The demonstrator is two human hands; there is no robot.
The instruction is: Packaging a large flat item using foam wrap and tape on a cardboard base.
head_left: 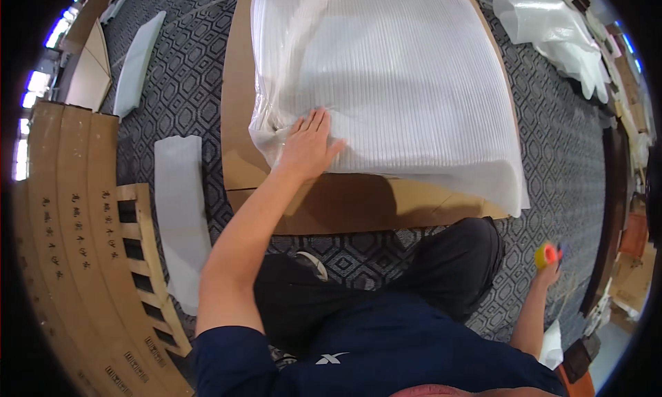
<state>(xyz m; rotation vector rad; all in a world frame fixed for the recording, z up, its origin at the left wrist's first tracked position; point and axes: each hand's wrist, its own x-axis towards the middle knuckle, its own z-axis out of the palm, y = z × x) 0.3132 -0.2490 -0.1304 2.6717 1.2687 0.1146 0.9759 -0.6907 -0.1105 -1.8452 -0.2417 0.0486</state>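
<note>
Left hand [310, 149] lay flat, fingers slightly parted, on the near-left corner of the white, ribbed, foam-wrapped slab [414, 100]; right hand [549, 275], farther off, gripped a yellow-and-red roll [542, 257]. Slab lay ahead on brown cardboard [338, 204], long axis running away.

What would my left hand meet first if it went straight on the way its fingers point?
Your left hand touches the white foam wrap, so it would likely meet more of that first, though how high its surface rises ahead is unclear.
</note>
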